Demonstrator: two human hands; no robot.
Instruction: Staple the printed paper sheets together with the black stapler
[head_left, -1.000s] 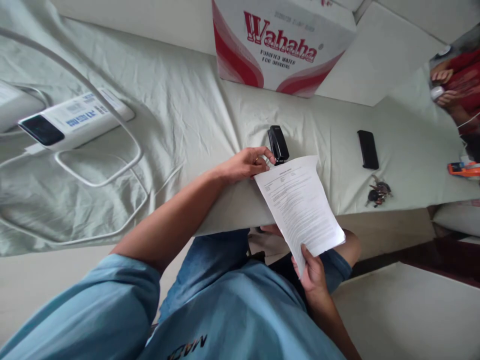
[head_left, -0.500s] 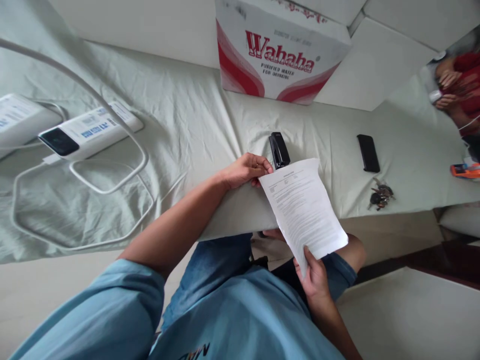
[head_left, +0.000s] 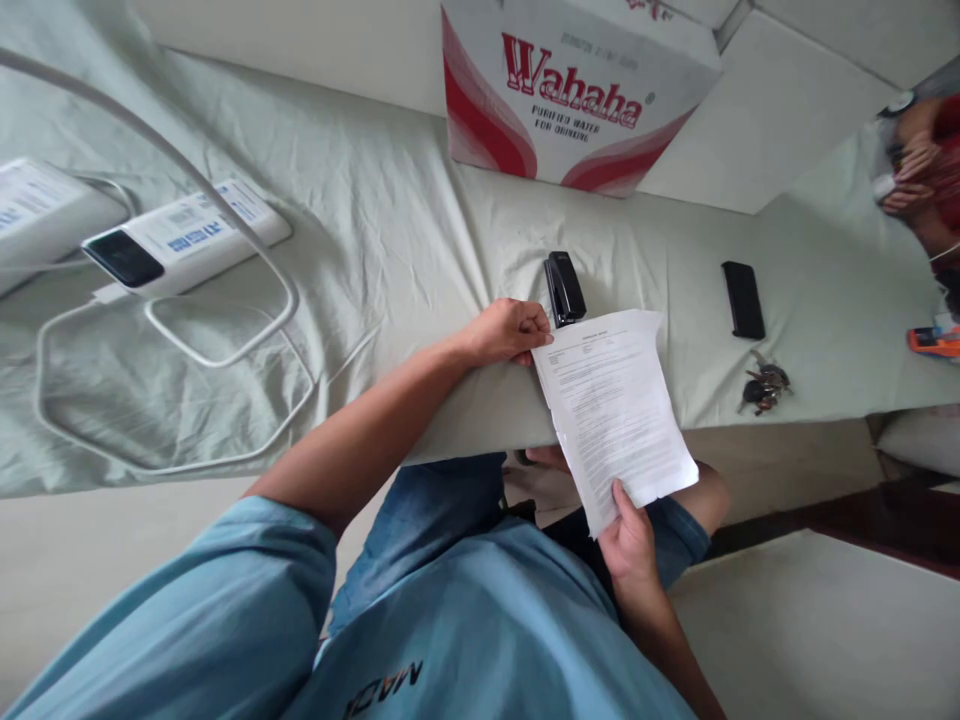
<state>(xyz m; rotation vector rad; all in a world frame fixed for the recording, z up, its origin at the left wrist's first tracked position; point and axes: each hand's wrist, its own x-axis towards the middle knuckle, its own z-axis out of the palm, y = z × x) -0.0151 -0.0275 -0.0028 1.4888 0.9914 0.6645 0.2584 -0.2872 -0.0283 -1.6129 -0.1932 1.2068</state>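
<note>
Printed sheets of paper (head_left: 619, 405) slant from the table edge down over my lap; more than one edge shows along their left side. My left hand (head_left: 514, 330) pinches their upper left corner at the table's front. Lower down, my right hand (head_left: 630, 535) grips the bottom edge, thumb on top and fingers hidden underneath. Just beyond the top edge of the paper lies a black stapler (head_left: 565, 288), which neither hand holds.
A Wahaha water carton (head_left: 570, 110) stands at the back. White power banks (head_left: 191, 235) with a looping white cable (head_left: 217, 470) lie left. A black phone (head_left: 742, 300) and keys (head_left: 765, 387) lie right on the cloth-covered table (head_left: 390, 220). Another person's hands (head_left: 911, 175) show far right.
The view has shifted slightly. The top of the paper has spread a little rightward, and my left fingers have curled more tightly at its corner. My right hand keeps its hold.
</note>
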